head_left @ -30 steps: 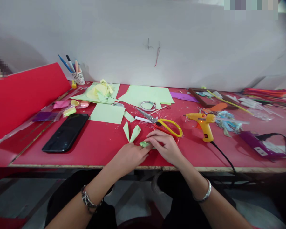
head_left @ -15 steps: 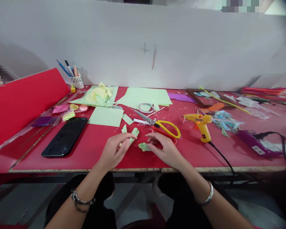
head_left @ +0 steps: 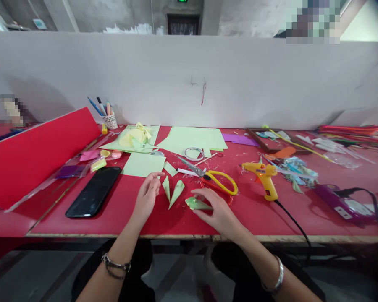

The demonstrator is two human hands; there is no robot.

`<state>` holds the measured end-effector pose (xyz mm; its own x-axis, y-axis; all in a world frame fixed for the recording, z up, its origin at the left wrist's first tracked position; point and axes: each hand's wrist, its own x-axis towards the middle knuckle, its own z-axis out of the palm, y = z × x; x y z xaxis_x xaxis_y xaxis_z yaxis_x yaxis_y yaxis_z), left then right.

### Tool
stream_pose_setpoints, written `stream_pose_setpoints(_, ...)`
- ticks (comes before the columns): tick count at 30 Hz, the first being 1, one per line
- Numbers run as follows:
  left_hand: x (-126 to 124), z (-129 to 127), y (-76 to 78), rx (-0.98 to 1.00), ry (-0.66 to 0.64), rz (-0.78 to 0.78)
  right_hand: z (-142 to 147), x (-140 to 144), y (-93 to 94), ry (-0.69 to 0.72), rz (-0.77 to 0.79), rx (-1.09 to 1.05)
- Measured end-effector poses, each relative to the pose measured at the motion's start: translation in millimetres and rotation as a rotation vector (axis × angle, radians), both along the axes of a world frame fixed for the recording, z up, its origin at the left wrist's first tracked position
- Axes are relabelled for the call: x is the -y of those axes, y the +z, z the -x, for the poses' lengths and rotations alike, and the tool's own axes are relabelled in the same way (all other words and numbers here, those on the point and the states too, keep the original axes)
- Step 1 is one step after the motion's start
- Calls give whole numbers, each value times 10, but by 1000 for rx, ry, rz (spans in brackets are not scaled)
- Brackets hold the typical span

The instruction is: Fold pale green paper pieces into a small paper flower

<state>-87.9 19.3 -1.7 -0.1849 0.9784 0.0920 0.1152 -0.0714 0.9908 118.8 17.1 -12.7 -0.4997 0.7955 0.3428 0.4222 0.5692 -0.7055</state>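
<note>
My left hand hovers over the red table, index finger stretched out and the other fingers loosely curled, with nothing seen in it. Just to its right lie two pale green paper cones, a thinner one and a wider one, their points toward me. My right hand is open around a crumpled-tipped green paper cone; thumb and fingers are apart on either side of it, not visibly pinching it. Scissors with yellow and red handles rest beyond the right hand.
A black phone lies at left. Green paper sheets, a tape roll and a white pen lie farther back. At right stand a yellow glue gun with a cord and a purple power strip. A red board leans at far left.
My left hand has drawn back leftward from the two cones, uncovering them. My right hand has opened a little wider around its cone. The camera view has tilted up.
</note>
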Motion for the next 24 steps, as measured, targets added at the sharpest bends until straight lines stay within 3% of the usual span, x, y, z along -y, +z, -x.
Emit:
stream_pose_setpoints(7, 30, 48, 1, -66, 52, 37, -106, -72, 372, -64, -140, 31)
stream_pose_setpoints(13, 56, 88, 8, -86, 16, 30, -222, -272, 627, -43, -15, -190)
stream_pose_setpoints(17, 47, 67, 43, -80, -13, -1, -244, -451, 778, 4, -25, -130)
stream_pose_setpoints(20, 31, 30, 80, -89, -26, -19, -270, -765, 898, 5, -63, -9)
stream_pose_setpoints(24, 50, -16, 123, -84, -39, 2, -383, -1493, 1123, -66, -86, 220)
